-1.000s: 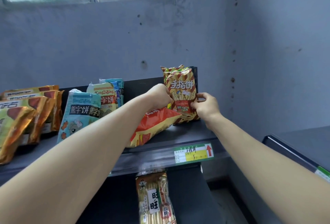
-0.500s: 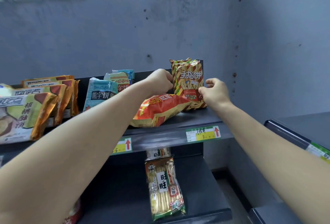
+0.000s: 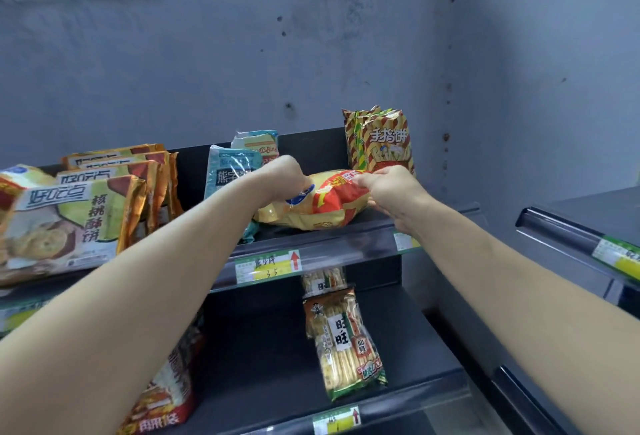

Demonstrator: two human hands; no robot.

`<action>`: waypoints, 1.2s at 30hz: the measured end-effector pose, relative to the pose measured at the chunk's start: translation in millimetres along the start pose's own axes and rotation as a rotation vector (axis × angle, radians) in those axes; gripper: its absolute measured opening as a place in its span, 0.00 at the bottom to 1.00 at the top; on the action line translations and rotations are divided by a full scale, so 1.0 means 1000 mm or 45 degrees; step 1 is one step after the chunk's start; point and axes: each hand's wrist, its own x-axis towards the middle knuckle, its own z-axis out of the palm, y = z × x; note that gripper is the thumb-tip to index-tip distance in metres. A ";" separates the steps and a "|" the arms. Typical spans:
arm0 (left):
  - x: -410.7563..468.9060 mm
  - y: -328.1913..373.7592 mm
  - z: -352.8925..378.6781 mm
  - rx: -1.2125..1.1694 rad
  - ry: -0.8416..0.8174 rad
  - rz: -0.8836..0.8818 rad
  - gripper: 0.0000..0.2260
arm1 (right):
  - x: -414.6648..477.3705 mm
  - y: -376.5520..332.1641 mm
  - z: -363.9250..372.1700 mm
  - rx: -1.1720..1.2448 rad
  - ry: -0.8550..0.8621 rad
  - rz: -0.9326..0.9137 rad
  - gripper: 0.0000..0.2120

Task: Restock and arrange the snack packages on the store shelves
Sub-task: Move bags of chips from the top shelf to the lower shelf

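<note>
One yellow-and-red bag (image 3: 322, 204): lies on its side on the top shelf (image 3: 346, 244), between both hands.
Left hand (image 3: 284, 176): fingers curled, grasping the bag's left end.
Right hand (image 3: 391, 192): fingers pinching its upper right edge.
Behind: striped packs (image 3: 384, 143), upright.

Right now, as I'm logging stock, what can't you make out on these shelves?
Head view:
- Blue biscuit bags: lower halves hidden by the left forearm.
- Right price tag: mostly covered by the right hand.
- Red bag on the lower shelf: hidden by the same forearm, cut by the bottom edge.
</note>
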 end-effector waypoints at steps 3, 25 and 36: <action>-0.005 -0.006 0.000 0.048 -0.143 -0.059 0.21 | -0.008 -0.006 0.011 0.212 -0.071 0.188 0.21; -0.068 -0.008 -0.030 -0.819 -0.172 0.172 0.17 | -0.085 -0.025 -0.020 0.194 -0.121 0.011 0.34; -0.135 -0.014 -0.062 0.012 -0.506 0.775 0.34 | -0.160 -0.066 -0.033 -0.678 -0.569 -0.175 0.26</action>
